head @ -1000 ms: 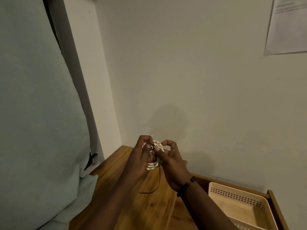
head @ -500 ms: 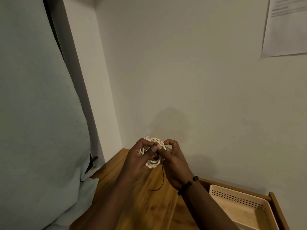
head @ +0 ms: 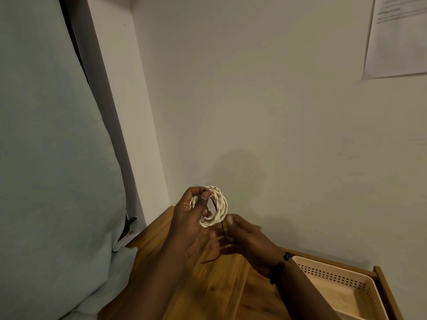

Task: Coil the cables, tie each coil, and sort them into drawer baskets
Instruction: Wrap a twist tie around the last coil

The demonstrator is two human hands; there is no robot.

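Far left: pale cloth (head: 53, 158) hanging down the left edge, draped onto the near-left corner of the bench (head: 215, 287); behind it a dark frame edge (head: 101, 93), then plain wall (head: 265, 100).
Left hand (head: 184, 225): raised above the bench, thumb and fingers curled round the upper-left rim of the coil, pinching the turns together.
Coil (head: 216, 210): cream braided cable wound into a small ring, held upright in the air between both hands, above the far-left part of the bench; winding looks finished, several turns lying side by side.
Tie (head: 222, 229): thin dark cord running across the inside of the ring and dropping from its lower edge, loose tail hanging toward the bench; looks not yet knotted.
Right hand (head: 242, 236): just below and right of the coil, blurred; fingers curled, seemingly pinching the dark cord, exact hold hard to make out. Dark bead bracelet (head: 278, 266) at the wrist.
Basket (head: 360, 289): beige perforated tray in the open wooden drawer (head: 383, 287) at near right, well apart from the coil; no cable visible in the part shown.
Far right: sheet of paper (head: 397, 35) on the wall, text unreadable.
Progress: coiling of this cable done, tying under way; knot and drop into the basket left. Other cables: none in view, so overall count unknown.
In the way: nothing between coil and basket; slack tail may snag on fingers, and turns may spring loose if the left hand relaxes before the knot holds.
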